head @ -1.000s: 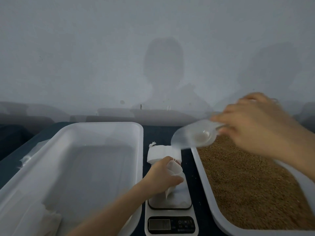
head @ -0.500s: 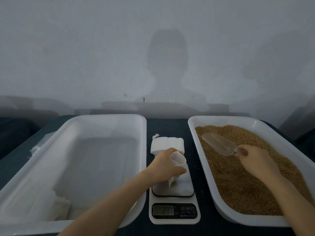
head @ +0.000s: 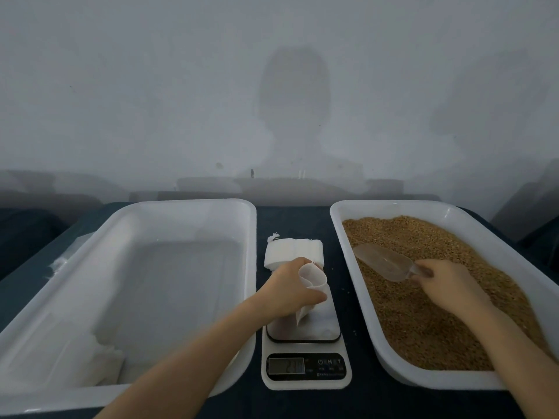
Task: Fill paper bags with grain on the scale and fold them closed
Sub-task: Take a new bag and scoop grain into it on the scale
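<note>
My left hand (head: 289, 290) grips a small white paper bag (head: 313, 278) upright, its mouth open, on the platform of the white digital scale (head: 305, 355) at centre. To the right, a white tray (head: 341, 225) is filled with brown grain (head: 423, 313). My right hand (head: 444, 282) holds the handle of a clear plastic scoop (head: 382, 263), whose bowl lies on the grain and points to the far left.
A stack of white paper bags (head: 293, 249) lies on the dark table just behind the scale. A large white tub (head: 187, 207) stands on the left, with white paper items (head: 102, 361) in its near corner. A pale wall rises behind.
My right hand brought the scoop from above the bag over to the grain tray and lowered it onto the grain. My left hand kept holding the bag on the scale.
</note>
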The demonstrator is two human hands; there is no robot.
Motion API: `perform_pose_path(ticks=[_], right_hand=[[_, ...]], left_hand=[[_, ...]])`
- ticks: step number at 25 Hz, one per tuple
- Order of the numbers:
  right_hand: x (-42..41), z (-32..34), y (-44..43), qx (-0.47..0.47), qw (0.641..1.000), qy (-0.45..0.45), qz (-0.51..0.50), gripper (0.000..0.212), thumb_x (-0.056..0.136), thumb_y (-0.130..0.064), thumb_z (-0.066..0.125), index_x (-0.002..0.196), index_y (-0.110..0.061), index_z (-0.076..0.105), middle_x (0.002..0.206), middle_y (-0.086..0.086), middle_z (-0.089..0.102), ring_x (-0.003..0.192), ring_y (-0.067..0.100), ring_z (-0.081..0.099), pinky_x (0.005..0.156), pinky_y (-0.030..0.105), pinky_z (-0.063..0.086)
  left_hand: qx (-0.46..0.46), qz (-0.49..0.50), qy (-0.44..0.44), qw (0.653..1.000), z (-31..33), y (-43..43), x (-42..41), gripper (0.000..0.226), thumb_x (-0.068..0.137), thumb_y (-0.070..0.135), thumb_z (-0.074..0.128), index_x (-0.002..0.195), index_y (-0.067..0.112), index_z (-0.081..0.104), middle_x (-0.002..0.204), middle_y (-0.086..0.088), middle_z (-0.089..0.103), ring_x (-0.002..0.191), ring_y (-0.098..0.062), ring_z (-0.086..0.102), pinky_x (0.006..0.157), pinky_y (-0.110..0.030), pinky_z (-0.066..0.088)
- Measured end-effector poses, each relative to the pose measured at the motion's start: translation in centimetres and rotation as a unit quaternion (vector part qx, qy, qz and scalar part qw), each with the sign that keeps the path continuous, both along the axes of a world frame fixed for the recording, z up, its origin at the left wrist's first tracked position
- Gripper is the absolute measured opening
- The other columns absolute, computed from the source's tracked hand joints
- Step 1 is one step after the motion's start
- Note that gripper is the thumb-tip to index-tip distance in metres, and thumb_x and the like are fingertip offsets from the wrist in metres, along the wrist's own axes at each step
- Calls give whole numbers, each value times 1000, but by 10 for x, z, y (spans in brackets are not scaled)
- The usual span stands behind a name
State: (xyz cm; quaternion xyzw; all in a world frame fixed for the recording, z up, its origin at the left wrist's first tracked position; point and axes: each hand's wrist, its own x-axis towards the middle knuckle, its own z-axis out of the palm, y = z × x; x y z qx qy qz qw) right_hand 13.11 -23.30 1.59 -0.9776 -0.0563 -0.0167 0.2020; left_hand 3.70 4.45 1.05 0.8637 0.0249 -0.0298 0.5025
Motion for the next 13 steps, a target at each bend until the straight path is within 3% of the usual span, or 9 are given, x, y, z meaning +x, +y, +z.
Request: perform_pose_path(ticks=[4,6,9,13], right_hand=[[2,-1,-2,-196,969,-153,8,35,94,-30,50,128,-40,54,103,-9,62,102,17,53,98,41,29],[3,-2,0,-239,951,-194,28,39,93,-29,52,130,-39,52,113,-8,61,110,17,49,99,39,25],[2,-2,3,-244,948,-204,31,41,89,-25,58,129,-38,54,117,-7,61,114,17,47,100,38,23],[-1,0,2,-189,971,-148,0,39,92,-28,55,129,-40,52,118,-8,60,114,16,46,101,39,23]], left_hand=[[3,-2,3,1000,1,-1,0,47,77,27,75,116,31,49,102,9,53,91,-10,55,72,-18,45],[0,-3,3,1000,1,-2,0,46,77,26,75,115,31,50,103,8,54,92,-11,55,75,-19,46],[-1,0,3,1000,1,-1,0,46,76,26,76,114,31,51,102,8,55,91,-11,56,73,-19,46],[7,6,2,1000,-1,-2,1,47,75,26,76,116,27,53,102,7,58,90,-11,58,73,-19,47]])
